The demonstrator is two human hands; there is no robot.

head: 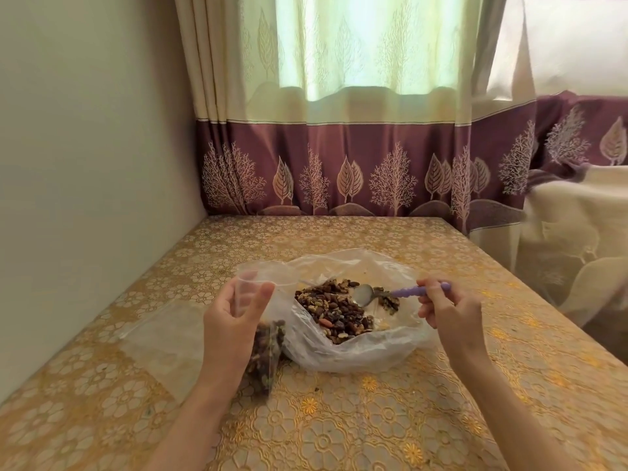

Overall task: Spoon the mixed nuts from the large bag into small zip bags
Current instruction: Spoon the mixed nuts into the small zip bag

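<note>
Nuts (334,309) lie in the big bag (339,348) open on the worktop (339,419). Your right hand (448,309) pinches the spoon (390,294), bowl among the nuts. Your left hand (231,314) grips a part-filled zip bag (263,355) upright, just left of the big bag.

Small zip bag (263,355): middle hidden behind left hand (231,321). Spoon (390,294): handle end hidden in right hand (448,307). Both forearms cut by bottom edge. Individual nuts (336,311): kinds indistinct.
</note>
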